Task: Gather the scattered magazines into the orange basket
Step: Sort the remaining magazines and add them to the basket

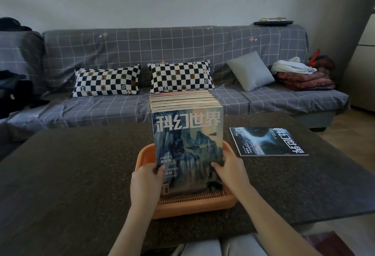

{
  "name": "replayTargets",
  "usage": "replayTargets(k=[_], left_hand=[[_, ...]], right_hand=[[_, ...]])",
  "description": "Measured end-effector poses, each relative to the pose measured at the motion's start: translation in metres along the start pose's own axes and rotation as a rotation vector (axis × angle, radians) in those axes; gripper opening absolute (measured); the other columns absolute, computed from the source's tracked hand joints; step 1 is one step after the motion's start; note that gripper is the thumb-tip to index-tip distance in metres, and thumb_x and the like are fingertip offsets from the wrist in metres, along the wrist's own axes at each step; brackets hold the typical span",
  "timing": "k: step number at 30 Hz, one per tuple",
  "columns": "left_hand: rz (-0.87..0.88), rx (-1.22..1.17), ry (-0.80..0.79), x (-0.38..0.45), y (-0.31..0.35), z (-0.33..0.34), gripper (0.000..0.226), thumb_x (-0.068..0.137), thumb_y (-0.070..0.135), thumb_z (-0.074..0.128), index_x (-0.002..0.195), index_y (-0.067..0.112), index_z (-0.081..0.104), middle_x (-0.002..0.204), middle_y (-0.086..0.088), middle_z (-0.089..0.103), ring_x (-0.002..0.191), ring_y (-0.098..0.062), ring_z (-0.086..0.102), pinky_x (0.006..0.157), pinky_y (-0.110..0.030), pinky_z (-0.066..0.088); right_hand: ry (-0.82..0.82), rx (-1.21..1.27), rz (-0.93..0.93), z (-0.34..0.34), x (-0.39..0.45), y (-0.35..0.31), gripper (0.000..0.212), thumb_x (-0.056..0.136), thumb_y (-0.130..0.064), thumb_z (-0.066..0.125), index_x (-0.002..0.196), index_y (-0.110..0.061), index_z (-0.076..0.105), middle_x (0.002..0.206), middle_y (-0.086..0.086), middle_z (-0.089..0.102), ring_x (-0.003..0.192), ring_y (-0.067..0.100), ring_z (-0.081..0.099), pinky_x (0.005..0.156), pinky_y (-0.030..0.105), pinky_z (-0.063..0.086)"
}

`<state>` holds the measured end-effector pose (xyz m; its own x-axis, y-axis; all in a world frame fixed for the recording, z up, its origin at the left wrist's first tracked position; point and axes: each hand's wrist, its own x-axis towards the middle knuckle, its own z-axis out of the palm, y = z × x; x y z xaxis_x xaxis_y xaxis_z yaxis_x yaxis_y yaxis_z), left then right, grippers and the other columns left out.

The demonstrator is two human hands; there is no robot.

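Orange plastic with a slotted, perforated wall makes the basket (pixel 194 203), a shallow rectangular tray with rounded corners that sits on the dark speckled table (pixel 71 174) right in front of you. Inside it a thick row of magazines (pixel 186 101) stands upright on the bottom edges, packed tight, so the long axis of each one points up and the row runs away from you toward the sofa (pixel 142 52). The front cover faces you, glossy, with a painted blue-green mountain scene and big pale title letters at the top.

Your left hand (pixel 145 182) grips the lower left edge of this front cover, thumb on the face and fingers curled behind. Your right hand (pixel 233 171) clamps the lower right edge in the same way, thumb on the cover.

One more magazine (pixel 267 142) lies flat on the table to the right of the basket, near but apart from it. It is thin and glossy, with a dark blue starburst picture; its title is turned sideways toward the right edge, so its long axis goes left to right.

The table is wide and bare on the left of the basket. Its far edge is close to the sofa seat, and its right corner is just behind the flat magazine.

On the sofa, with grey checked cloth, rest two black-and-white checkered pillows (pixel 107 82) and one plain grey cushion (pixel 250 71).
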<state>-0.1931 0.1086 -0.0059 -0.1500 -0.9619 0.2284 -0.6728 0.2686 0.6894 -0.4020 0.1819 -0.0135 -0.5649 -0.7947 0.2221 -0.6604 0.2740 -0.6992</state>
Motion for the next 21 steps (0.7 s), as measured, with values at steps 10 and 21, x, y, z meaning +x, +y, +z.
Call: replayTargets(k=[10, 21], left_hand=[[0.033, -0.017, 0.157, -0.017, 0.005, 0.003, 0.037, 0.085, 0.039, 0.067, 0.112, 0.018, 0.053, 0.111, 0.002, 0.053, 0.09, -0.009, 0.047, 0.068, -0.024, 0.041], [0.329, -0.224, -0.099, -0.044, 0.078, 0.053, 0.015, 0.09, 0.034, 0.061, 0.1, 0.034, 0.05, 0.094, 0.018, 0.053, 0.089, -0.001, 0.054, 0.076, -0.016, 0.046]], right_hand=[[0.062, 0.077, -0.039, -0.009, -0.018, -0.001, 0.068, 0.086, -0.018, 0.065, 0.145, -0.026, 0.031, 0.113, 0.001, 0.068, 0.097, 0.015, 0.066, 0.082, 0.023, 0.049], [0.255, 0.143, -0.029, -0.045, -0.038, 0.026, 0.038, 0.089, -0.023, 0.062, 0.126, -0.014, 0.058, 0.116, 0.002, 0.067, 0.097, 0.005, 0.058, 0.084, 0.019, 0.043]])
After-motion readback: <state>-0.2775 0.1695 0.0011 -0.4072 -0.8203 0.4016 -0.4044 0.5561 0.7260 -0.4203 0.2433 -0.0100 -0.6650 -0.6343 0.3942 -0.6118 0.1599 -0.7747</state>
